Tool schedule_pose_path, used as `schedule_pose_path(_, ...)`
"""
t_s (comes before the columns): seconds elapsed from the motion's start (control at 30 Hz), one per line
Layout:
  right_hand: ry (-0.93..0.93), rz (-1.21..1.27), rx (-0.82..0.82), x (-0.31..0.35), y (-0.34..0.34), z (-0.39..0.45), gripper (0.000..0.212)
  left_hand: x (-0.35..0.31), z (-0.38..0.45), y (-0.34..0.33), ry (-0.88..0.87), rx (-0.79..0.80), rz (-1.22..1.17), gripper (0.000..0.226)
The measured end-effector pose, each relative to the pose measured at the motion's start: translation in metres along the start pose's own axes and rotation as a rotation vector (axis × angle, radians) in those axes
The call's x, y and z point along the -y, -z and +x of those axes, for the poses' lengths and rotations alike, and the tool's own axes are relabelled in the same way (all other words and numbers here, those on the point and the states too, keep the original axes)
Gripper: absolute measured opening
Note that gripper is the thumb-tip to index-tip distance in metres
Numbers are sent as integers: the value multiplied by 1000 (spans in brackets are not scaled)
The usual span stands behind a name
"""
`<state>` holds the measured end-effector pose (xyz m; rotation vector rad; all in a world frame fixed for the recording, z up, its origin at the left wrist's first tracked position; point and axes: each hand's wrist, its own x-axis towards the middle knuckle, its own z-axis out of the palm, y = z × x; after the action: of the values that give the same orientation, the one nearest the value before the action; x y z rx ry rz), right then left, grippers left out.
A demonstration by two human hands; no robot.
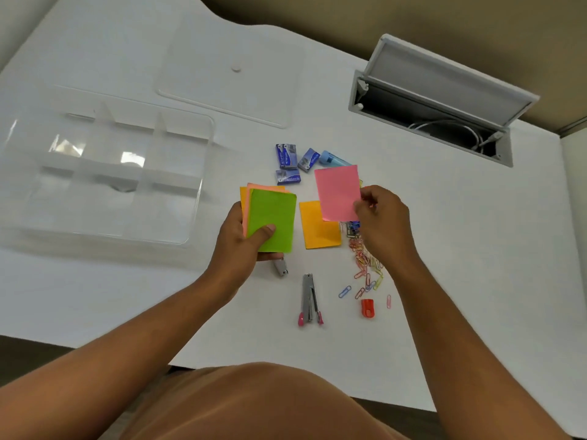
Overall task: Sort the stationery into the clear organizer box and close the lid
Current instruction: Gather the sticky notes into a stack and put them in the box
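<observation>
My left hand [241,236] holds a stack of sticky note pads [273,217], green on top with orange and peach behind. My right hand [384,217] pinches a pink sticky note pad [336,192] by its right edge, lifted above the table. An orange pad [317,230] lies flat between my hands. The clear organizer box [104,176] with several compartments stands open at the left. Its clear lid [228,74] lies flat behind it. Blue staple boxes [287,163] sit just beyond the pads.
Coloured paper clips [365,268] are scattered under my right wrist. A metal stapler [309,300] with pink tips, a red sharpener [367,308] and a small silver tool [281,266] lie near the front. An open cable hatch [438,112] is set into the white table at the back right.
</observation>
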<state>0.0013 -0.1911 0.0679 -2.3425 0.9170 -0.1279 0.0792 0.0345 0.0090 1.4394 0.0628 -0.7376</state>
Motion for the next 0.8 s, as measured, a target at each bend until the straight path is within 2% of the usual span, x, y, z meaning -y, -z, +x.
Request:
schedule_pose_path(0.07,-67,199,-58,7,2,-14,13,-2,6,0,1,20,-28,38)
schedule_pose_path(0.17,-193,523,26,21,-10,-36,6,-5,10,0,4,47,-57,35)
schedule_pose_path(0.27,-226,585,48,31,-33,-53,8,-8,11,1,25,110,-99,29)
schedule_pose_path(0.37,-180,493,66,37,-52,-63,9,-9,11,5,7,177,-70,33)
schedule_pose_path(0.47,-44,313,147,32,-59,-59,8,-8,12,11,-38,141,65,52)
schedule_pose_path(0.53,-48,94,104,20,-61,-47,32,-7,13,16,-32,87,101,57)
schedule_pose_path(0.6,-80,-193,37,5,-62,-32,42,-7,14,21,-30,52,126,58)
schedule_pose_path(0.67,-129,-382,67,-5,-66,-19,57,-7,13,25,-37,48,113,58)
schedule_pose_path(0.73,-172,-424,112,-7,-72,-10,72,-8,12,27,-23,57,65,55)
schedule_pose_path(0.8,-218,-366,114,-7,-77,-2,82,-7,12,29,-9,60,44,55)
